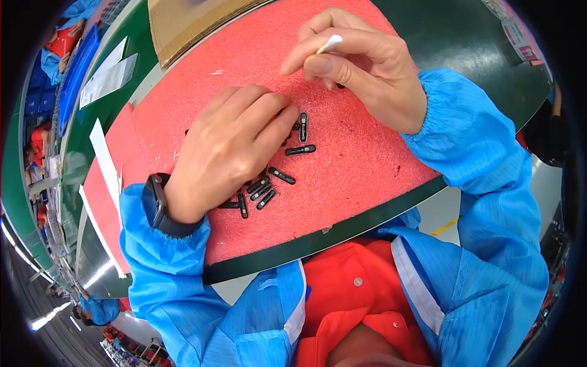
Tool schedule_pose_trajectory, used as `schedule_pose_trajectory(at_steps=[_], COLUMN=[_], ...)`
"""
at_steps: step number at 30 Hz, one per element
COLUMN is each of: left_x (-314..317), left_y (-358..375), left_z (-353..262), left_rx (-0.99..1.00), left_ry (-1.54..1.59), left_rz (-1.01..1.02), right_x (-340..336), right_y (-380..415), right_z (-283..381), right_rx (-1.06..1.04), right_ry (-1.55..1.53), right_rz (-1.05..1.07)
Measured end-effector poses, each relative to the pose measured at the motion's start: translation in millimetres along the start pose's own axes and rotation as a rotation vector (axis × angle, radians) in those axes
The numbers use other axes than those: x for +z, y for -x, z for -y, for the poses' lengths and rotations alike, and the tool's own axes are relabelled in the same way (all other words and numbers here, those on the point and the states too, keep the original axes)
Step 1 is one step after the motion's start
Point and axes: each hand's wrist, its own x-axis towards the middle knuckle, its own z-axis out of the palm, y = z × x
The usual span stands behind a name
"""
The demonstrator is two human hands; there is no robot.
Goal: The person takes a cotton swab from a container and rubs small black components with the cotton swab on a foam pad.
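Note:
My right hand [361,67] is raised over the pink foam mat [342,183], pinching a cotton swab [331,44] with its white tip upward. My left hand [232,144], a dark watch [160,205] on its wrist, rests low over the mat with its fingers curled together. Its fingertips are partly hidden; a bit of something dark shows by them, too small to name. Close to those fingertips lie small black oblong parts [303,127], another black part [300,150] just below. Several more black parts [262,188] are grouped under and beside the left palm, some hidden.
A cardboard box [183,27] stands at the mat's far edge. White papers [110,76] lie on the green table [452,37] at left. A printed sheet [520,40] is at far right. Other people [61,46] in blue and red are visible at the left edge.

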Motion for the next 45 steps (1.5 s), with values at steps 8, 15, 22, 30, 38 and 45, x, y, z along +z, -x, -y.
schedule_pose_trajectory(at_steps=[8, 15, 22, 30, 38, 45], left_x=[-8.8, 1.9, 9.3, 10.1, 10.7, 11.9], left_y=[20.1, 17.4, 23.8, 25.4, 26.1, 31.1], left_z=[-2.6, -15.8, -15.3, -14.6, -14.3, -8.8], left_rx=[-0.058, -0.103, -0.199, -0.198, -0.198, -0.178], left_ry=[-0.027, 0.047, 0.092, 0.109, 0.107, 0.200], left_rz=[-0.002, 0.098, 0.134, 0.129, 0.129, 0.046], right_x=[2.8, 3.6, 9.5, 11.8, 12.0, 15.9], right_y=[3.0, 4.5, 6.7, 3.8, 5.2, 7.5], right_z=[7.0, 7.4, 1.8, 5.7, 6.7, 10.3], right_rx=[0.356, 0.393, 0.070, 0.034, -0.044, -0.199], right_ry=[-0.373, -0.641, 0.016, 0.143, 0.169, 0.200], right_rz=[-0.069, -0.083, 0.036, 0.065, 0.046, 0.094])
